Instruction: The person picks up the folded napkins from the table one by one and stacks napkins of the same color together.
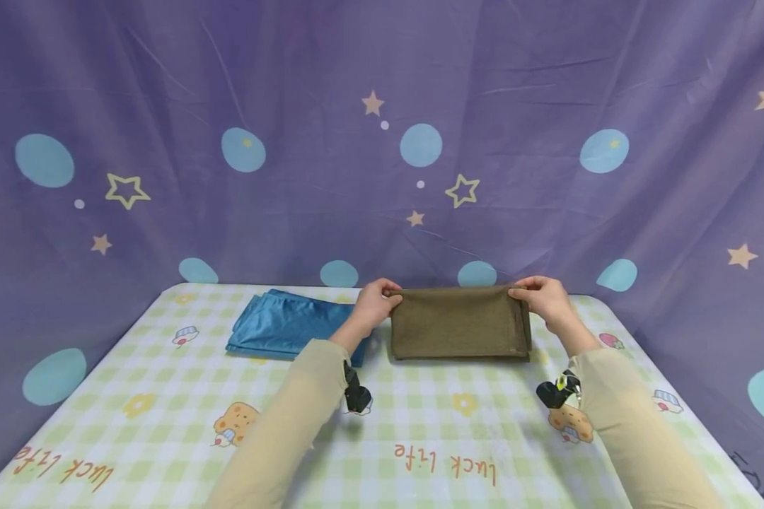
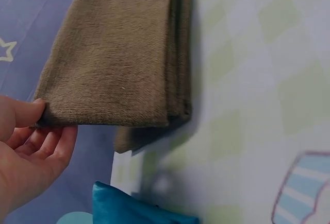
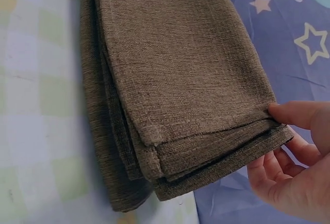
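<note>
A brown cloth (image 1: 460, 324), folded into a layered rectangle, is at the far side of the table. My left hand (image 1: 374, 305) pinches its far left corner between thumb and fingers. At the far right corner, my right hand (image 1: 545, 302) pinches the cloth the same way. In the left wrist view the thumb of the left hand (image 2: 36, 152) lies on top of the fabric, fingers beneath. The right wrist view shows several stacked layers at the end held by the right hand (image 3: 294, 162). The cloth's far edge is raised in both hands.
A folded shiny blue cloth (image 1: 286, 324) lies left of the brown one, partly behind the left forearm. Both rest on a table with a green checked cover (image 1: 420, 424). A purple patterned curtain (image 1: 382, 177) hangs right behind the table's far edge.
</note>
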Motion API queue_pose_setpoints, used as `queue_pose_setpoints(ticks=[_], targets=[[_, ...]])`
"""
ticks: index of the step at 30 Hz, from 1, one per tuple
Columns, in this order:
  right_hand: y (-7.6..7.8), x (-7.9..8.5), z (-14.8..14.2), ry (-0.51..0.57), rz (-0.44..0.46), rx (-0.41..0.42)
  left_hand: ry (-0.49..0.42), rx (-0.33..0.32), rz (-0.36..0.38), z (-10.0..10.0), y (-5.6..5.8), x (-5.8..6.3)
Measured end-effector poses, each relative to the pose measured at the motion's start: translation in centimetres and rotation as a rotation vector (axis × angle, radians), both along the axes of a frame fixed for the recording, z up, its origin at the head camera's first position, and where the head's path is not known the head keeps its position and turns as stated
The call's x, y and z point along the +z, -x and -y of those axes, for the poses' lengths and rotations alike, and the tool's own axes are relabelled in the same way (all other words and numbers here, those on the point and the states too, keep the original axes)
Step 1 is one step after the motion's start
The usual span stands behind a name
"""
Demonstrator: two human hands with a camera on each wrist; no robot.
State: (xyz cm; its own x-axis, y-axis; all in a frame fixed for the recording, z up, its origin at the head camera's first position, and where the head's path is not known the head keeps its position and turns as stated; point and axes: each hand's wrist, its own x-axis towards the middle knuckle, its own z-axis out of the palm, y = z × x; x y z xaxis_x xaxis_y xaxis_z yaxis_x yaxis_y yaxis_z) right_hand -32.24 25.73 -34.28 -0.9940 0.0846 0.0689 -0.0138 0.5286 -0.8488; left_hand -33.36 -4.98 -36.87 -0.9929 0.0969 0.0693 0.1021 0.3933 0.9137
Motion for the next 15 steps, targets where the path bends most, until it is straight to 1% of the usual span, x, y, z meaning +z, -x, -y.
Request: queue_pose_setpoints(ticks=[5,9,15], targets=[[0.2,-0.8,0.1,-0.017,-0.035,-0.028,0.052,0.004,-0.011,-0.1,-0.2,-0.4],[0.3,-1.6,0.2,-0.03,-0.059,-0.066,0.075,0.001,-0.003,-0.1,-0.1,-1.1],[0.9,-3.1,0.2,-0.028,-0.045,-0.114,0.094,0.01,-0.018,-0.2,0.0,-1.9]])
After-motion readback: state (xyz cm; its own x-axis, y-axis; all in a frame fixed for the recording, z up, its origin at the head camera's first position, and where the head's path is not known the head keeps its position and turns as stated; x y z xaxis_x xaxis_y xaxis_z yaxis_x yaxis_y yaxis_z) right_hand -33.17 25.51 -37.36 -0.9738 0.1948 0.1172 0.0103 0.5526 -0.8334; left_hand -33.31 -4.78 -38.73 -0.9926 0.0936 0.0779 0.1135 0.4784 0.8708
